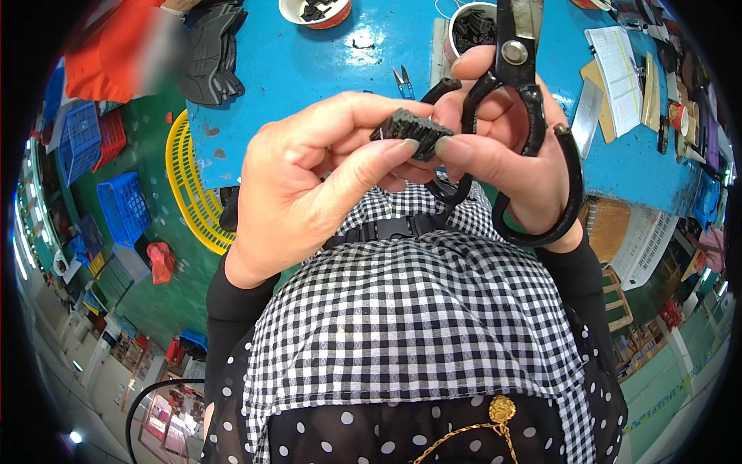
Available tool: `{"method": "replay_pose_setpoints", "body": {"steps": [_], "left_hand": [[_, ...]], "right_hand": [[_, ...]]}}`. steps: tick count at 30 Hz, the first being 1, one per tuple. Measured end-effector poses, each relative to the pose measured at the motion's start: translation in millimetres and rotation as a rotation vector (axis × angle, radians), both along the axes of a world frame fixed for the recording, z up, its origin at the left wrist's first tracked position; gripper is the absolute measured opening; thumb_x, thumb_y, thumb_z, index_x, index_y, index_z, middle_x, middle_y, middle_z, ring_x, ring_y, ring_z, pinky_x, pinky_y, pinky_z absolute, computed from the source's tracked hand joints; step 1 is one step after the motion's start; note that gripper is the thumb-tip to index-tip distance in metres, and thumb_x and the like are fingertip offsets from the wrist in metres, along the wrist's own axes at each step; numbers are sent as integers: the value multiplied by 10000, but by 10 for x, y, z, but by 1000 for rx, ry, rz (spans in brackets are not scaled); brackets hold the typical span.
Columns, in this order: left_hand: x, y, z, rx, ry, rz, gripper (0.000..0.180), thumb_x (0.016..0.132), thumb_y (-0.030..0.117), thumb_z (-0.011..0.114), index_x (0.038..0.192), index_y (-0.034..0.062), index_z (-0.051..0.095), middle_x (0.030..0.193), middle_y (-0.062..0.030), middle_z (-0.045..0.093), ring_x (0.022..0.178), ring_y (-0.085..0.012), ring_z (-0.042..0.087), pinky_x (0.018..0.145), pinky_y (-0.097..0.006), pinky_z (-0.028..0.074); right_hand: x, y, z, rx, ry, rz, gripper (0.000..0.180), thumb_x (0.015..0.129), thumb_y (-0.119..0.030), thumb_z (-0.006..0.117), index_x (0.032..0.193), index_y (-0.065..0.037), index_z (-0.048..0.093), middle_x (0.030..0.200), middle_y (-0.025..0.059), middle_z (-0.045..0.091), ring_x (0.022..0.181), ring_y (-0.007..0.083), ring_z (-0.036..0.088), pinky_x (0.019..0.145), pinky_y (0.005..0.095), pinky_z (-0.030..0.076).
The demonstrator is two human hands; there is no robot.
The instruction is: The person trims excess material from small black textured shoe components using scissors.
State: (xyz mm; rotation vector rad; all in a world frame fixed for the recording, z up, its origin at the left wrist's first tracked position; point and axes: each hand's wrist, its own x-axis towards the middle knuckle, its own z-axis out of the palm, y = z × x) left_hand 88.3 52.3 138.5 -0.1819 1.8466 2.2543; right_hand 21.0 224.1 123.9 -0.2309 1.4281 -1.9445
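Note:
Between both hands, above the near edge of the table, is a small black block with ridged sides (416,133); its exact kind I cannot make out. My left hand (297,182) pinches its left end between thumb and fingers. The thumb of my right hand (525,174) presses on its right end. A pair of black-handled scissors (514,71) also hangs in my right hand, with fingers through a handle loop and the blades pointing away from me. The fingers behind the block are partly hidden.
On the blue table (294,69) stand a bowl (328,17) and a tub (450,48), both with black pieces inside. Small thread snips (403,82) lie beyond my hands. Dark gloves (212,54) lie at left, papers (616,73) at right. A yellow basket (179,182) stands left of the table.

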Motion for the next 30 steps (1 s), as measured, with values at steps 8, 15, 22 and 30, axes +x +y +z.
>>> {"method": "replay_pose_setpoints", "body": {"steps": [8, 15, 22, 30], "left_hand": [[-25, -5, -30, 54, -39, 9, 141, 826, 4, 504, 943, -74, 508, 815, -145, 608, 733, -197, 629, 650, -267, 524], [-18, -24, -8, 112, -36, 12, 201, 786, -18, 516, 978, -75, 520, 815, -141, 610, 727, -204, 628, 671, -283, 526], [22, -89, -41, -16, 53, 26, 139, 762, -47, 585, 899, -71, 597, 811, -111, 629, 722, -135, 615, 655, -227, 515], [-9, -53, -72, 49, 47, 11, 215, 781, 57, 574, 943, -85, 564, 894, -165, 607, 779, -211, 619, 685, -299, 522]], "right_hand": [[-4, -5, -11, 24, 182, 1, 483, 698, 56, 613, 1126, -19, 403, 807, 98, 560, 689, 120, 553, 596, 208, 446], [46, -14, -61, -30, 279, -85, 471, 711, 54, 621, 1122, -15, 402, 824, 98, 569, 736, 128, 563, 639, 218, 460], [61, 5, -18, 12, 355, 12, 482, 699, 68, 630, 1116, -14, 403, 856, 104, 583, 789, 131, 573, 699, 224, 469], [64, -13, -4, -20, 325, -18, 474, 704, 76, 617, 1116, -17, 401, 838, 104, 578, 794, 144, 573, 705, 245, 476]]}}
